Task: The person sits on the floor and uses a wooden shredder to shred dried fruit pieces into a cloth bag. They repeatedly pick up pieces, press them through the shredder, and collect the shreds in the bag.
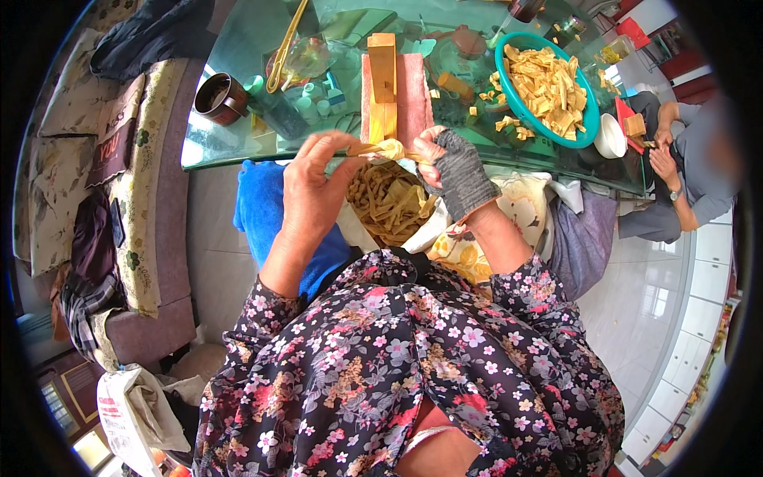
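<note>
Between my two hands, just off the glass table's near edge, is a knotted pale yellow strip (390,149). My bare left hand (319,179) pinches its left end between thumb and fingers. My right hand (459,173), in a grey fingerless glove, grips the right end. Beyond the knot a wooden block tool (382,77) stands on a pink cloth (412,89). Below my hands, an opened bag holds many yellowish-brown strips (390,206). At the right, a teal plastic basket (502,89) is heaped with folded yellow pieces (548,89).
The glass table (453,146) also bears a dark metal mug (220,98), small white bottles (310,101) and a white bowl (610,137). Another person (703,149) sits at the right end, hands near a red board. A sofa (149,238) stands at the left.
</note>
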Motion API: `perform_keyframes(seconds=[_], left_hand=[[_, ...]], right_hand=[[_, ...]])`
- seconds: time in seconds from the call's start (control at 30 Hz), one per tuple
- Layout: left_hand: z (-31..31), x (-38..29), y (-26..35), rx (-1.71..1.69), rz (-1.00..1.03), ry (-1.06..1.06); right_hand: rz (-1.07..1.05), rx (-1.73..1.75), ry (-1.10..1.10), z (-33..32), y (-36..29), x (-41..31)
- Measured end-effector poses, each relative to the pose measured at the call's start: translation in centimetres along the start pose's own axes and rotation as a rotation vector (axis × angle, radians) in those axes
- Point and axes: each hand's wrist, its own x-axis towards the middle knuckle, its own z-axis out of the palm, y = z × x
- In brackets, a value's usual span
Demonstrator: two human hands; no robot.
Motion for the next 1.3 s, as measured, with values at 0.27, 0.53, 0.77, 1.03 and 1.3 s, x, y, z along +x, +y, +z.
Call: perform_keyframes(seconds=[0.27, 0.53, 0.77, 1.03, 1.3], left_hand=[[1.6, -1.4, 0.0, 0.437, 0.158, -0.361], [1.7, -0.1, -5.3, 0.499, 0.461, -0.206], [3.9, 1.7, -7.6, 0.100, 0.080, -0.233], [3.8, 4.2, -6.2, -0.883, -0.546, -0.383], [5.1, 6.6, -7.7, -0.391, -0.519, -0.240]], right_hand=[[0.038, -0.759, -0.188, 1.6, 1.9, -0.3], [-0.447, -1.171, -0.298, 2.1, 3.6, -0.3], [-0.730, -1.256, -0.123, 1.7, 3.3, 2.3], [-0.554, -1.029, 0.143, -1.8, 2.0, 6.8], [-0.619, -0.953, 0.203, -0.9, 1.5, 8.9]])
